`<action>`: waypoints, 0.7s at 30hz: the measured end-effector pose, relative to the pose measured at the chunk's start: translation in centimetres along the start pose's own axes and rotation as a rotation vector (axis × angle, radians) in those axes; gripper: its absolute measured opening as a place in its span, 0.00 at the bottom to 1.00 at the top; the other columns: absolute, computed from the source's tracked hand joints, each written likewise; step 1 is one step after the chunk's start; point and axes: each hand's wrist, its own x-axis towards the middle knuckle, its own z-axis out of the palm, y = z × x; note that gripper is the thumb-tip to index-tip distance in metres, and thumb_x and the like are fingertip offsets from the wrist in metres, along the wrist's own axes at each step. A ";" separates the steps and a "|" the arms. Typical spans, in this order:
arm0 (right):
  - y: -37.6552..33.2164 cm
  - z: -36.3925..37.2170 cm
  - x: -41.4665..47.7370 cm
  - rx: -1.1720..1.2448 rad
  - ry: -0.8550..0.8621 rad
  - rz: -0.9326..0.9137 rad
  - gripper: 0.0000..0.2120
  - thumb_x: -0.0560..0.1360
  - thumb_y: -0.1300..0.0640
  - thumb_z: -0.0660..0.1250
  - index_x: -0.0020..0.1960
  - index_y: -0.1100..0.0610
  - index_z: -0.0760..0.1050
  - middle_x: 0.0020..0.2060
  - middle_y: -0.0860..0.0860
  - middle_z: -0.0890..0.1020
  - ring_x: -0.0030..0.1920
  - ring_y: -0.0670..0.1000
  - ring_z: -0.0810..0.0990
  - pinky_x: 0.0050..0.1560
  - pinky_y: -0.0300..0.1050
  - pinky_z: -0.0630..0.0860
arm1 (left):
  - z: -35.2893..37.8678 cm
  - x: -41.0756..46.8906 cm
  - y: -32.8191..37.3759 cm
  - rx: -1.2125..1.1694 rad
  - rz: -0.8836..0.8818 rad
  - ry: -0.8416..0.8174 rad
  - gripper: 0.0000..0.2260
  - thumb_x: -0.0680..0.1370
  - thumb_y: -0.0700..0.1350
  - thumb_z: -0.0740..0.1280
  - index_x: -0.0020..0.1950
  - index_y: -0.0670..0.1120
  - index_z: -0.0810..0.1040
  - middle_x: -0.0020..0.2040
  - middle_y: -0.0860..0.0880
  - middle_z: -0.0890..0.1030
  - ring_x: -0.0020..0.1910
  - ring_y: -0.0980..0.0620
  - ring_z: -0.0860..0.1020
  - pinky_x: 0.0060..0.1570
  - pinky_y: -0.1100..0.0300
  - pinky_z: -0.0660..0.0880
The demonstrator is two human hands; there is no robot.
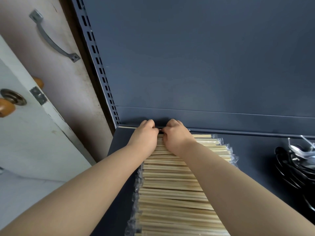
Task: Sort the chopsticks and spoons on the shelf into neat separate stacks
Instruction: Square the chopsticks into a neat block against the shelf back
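Observation:
A long row of pale wooden chopsticks [172,184] in clear plastic sleeves lies crosswise on the dark blue shelf [255,150], running from the front edge to the back. My left hand [144,133] and my right hand [177,133] sit side by side at the far end of the row, against the shelf's back lip. Both have curled fingers that seem to pinch a chopstick packet at the back; the fingertips are hidden. A pile of shiny metal spoons [294,160] lies on the right of the shelf.
The shelf's dark back panel [204,65] rises just behind my hands. A slotted upright [100,68] borders the shelf on the left. Beyond it stand a door with a grey handle [51,38] and wooden knobs [6,106].

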 end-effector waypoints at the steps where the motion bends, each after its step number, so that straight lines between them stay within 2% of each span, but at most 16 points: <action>1: -0.1 -0.2 -0.1 0.005 -0.002 0.001 0.15 0.75 0.59 0.56 0.55 0.58 0.78 0.55 0.55 0.73 0.59 0.58 0.68 0.55 0.48 0.71 | 0.4 0.1 -0.4 0.004 0.012 0.015 0.06 0.78 0.42 0.58 0.52 0.43 0.73 0.55 0.47 0.69 0.50 0.46 0.71 0.49 0.53 0.71; 4: -0.2 -0.5 -0.3 -0.003 -0.010 -0.001 0.13 0.75 0.59 0.56 0.52 0.60 0.78 0.52 0.56 0.74 0.57 0.58 0.69 0.53 0.48 0.71 | 0.6 0.3 -1.0 0.049 0.026 0.001 0.14 0.77 0.41 0.59 0.61 0.43 0.75 0.59 0.46 0.69 0.58 0.45 0.70 0.57 0.53 0.71; 8: -0.2 -0.6 -0.7 -0.019 0.000 -0.009 0.12 0.75 0.59 0.57 0.50 0.62 0.77 0.51 0.57 0.76 0.55 0.58 0.70 0.50 0.47 0.70 | 0.3 0.1 -0.5 0.088 0.088 -0.004 0.16 0.75 0.34 0.57 0.60 0.42 0.77 0.55 0.46 0.73 0.57 0.47 0.68 0.54 0.51 0.72; 12: -0.1 -0.7 -0.7 -0.022 -0.005 -0.021 0.13 0.76 0.60 0.56 0.53 0.61 0.77 0.51 0.56 0.76 0.56 0.57 0.70 0.48 0.45 0.69 | -0.5 0.9 -1.2 0.058 0.100 0.019 0.17 0.75 0.33 0.57 0.62 0.42 0.75 0.55 0.45 0.74 0.58 0.46 0.70 0.56 0.51 0.71; 16: 0.1 -0.6 -0.5 -0.031 -0.016 -0.033 0.14 0.76 0.60 0.55 0.56 0.59 0.77 0.53 0.55 0.76 0.56 0.56 0.70 0.55 0.47 0.71 | -2.0 1.7 -2.0 0.231 0.132 -0.063 0.14 0.72 0.31 0.62 0.56 0.41 0.75 0.50 0.45 0.72 0.52 0.45 0.72 0.48 0.51 0.74; 21: 0.2 -0.4 -0.6 -0.040 -0.002 -0.045 0.15 0.77 0.59 0.55 0.56 0.60 0.77 0.53 0.55 0.76 0.57 0.57 0.70 0.55 0.47 0.71 | -3.1 1.8 -0.9 0.455 0.195 -0.147 0.13 0.72 0.29 0.62 0.55 0.40 0.72 0.52 0.43 0.72 0.54 0.43 0.72 0.42 0.53 0.68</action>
